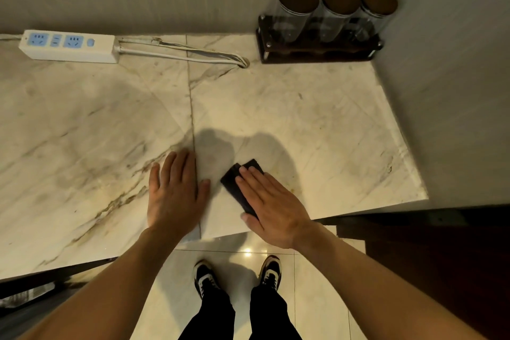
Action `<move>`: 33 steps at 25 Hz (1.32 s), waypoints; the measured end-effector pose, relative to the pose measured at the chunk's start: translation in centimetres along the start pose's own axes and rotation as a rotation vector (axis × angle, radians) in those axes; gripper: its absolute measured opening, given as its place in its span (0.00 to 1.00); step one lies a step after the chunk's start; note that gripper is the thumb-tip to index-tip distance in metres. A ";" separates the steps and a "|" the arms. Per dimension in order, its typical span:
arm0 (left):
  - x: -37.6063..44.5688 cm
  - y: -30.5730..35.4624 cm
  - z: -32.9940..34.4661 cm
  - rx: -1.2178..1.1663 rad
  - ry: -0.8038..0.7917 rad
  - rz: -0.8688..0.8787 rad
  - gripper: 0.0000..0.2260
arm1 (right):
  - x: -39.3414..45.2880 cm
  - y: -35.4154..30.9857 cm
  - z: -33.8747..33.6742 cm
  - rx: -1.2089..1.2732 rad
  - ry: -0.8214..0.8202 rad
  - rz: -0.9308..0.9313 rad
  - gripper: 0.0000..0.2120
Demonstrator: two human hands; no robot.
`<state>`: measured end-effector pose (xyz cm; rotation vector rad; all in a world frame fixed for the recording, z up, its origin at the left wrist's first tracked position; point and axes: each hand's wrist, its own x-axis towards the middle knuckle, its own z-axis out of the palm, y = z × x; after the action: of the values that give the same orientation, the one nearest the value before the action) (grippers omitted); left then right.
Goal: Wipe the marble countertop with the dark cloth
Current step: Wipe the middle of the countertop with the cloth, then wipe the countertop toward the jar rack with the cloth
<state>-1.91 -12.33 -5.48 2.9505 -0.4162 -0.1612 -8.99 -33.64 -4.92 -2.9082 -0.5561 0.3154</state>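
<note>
The white marble countertop (289,107) with brown veins fills the middle of the head view. A small folded dark cloth (234,182) lies on it near the front edge. My right hand (271,207) rests flat on the cloth with fingers straight, covering its right half. To the left of the cloth, my left hand (175,193) lies flat on the bare marble, fingers apart, holding nothing, with its thumb a short gap from the cloth.
A white power strip (69,46) with its cables (187,54) lies at the back left against the wall. A dark rack (317,47) with three lidded glass jars stands at the back right corner. A wall bounds the counter on the right. Tiled floor and my shoes show below.
</note>
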 end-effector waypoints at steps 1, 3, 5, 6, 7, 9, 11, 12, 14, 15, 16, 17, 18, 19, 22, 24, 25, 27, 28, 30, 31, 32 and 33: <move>0.0 0.0 0.0 0.000 -0.003 -0.006 0.30 | 0.0 0.6 -0.2 -0.016 -0.010 -0.036 0.33; 0.0 0.0 0.0 -0.006 -0.013 -0.017 0.30 | 0.0 1.4 -0.5 -0.039 -0.027 -0.105 0.33; -0.1 0.1 0.0 -0.006 -0.011 -0.022 0.30 | 0.1 2.2 -0.8 -0.046 -0.037 -0.168 0.33; -0.1 0.1 0.0 -0.004 -0.009 -0.026 0.29 | 0.3 2.7 -1.0 -0.047 -0.043 -0.197 0.32; -0.1 0.1 0.0 -0.001 -0.010 -0.028 0.29 | 0.5 3.2 -1.2 -0.054 -0.049 -0.224 0.32; 0.0 0.1 0.0 0.005 -0.014 -0.029 0.28 | 0.9 4.1 -1.5 -0.083 -0.058 -0.273 0.32; 0.1 0.1 0.0 0.011 -0.014 -0.031 0.28 | 1.5 5.0 -1.6 -0.106 -0.063 -0.304 0.32; 0.2 0.2 0.0 0.017 -0.015 -0.036 0.28 | 1.9 5.4 -1.7 -0.111 -0.061 -0.314 0.32; 0.2 0.2 0.0 0.023 -0.012 -0.043 0.28 | 2.6 6.1 -1.9 -0.109 -0.053 -0.326 0.32; 0.2 0.2 0.1 0.020 -0.003 -0.044 0.28 | 3.1 6.5 -2.0 -0.106 -0.054 -0.328 0.32; 0.2 0.2 0.1 0.014 0.013 -0.043 0.28 | 3.5 7.0 -2.1 -0.106 -0.055 -0.331 0.32; 0.2 0.3 0.1 0.008 0.030 -0.039 0.27 | 3.9 7.4 -2.2 -0.109 -0.055 -0.334 0.32; 0.1 0.3 0.1 0.003 0.046 -0.036 0.27 | 4.3 7.7 -2.3 -0.111 -0.056 -0.338 0.32; 0.1 0.2 0.1 -0.002 0.058 -0.033 0.27 | 4.8 8.1 -2.3 -0.109 -0.059 -0.340 0.32; 0.0 0.1 0.2 -0.019 0.080 -0.022 0.26 | 6.1 9.1 -2.7 -0.097 -0.073 -0.335 0.32; 0.0 0.1 0.3 -0.032 0.099 -0.008 0.26 | 7.0 9.7 -2.9 -0.111 -0.081 -0.323 0.32; 0.0 0.1 0.3 -0.036 0.108 -0.003 0.26 | 7.4 10.0 -3.0 -0.114 -0.082 -0.316 0.32; 0.0 0.0 0.4 -0.039 0.120 0.004 0.26 | 8.4 10.5 -3.4 -0.100 -0.081 -0.304 0.32; 0.0 0.0 0.4 -0.037 0.122 0.006 0.26 | 8.9 10.7 -3.6 -0.089 -0.079 -0.297 0.32; 0.1 0.0 0.5 -0.025 0.114 0.008 0.26 | 9.8 11.0 -4.0 -0.076 -0.071 -0.275 0.32; 0.1 0.0 0.5 -0.018 0.103 0.005 0.26 | 10.2 11.2 -4.2 -0.073 -0.070 -0.266 0.33; 0.1 0.0 0.5 -0.011 0.092 0.000 0.27 | 10.7 11.4 -4.4 -0.072 -0.068 -0.260 0.33; 0.2 0.0 0.5 -0.005 0.083 -0.005 0.27 | 11.1 11.6 -4.6 -0.071 -0.065 -0.255 0.33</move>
<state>-1.81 -12.42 -6.03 2.9416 -0.3962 -0.0395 6.19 -40.57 -4.72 -2.8566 -0.9549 0.3624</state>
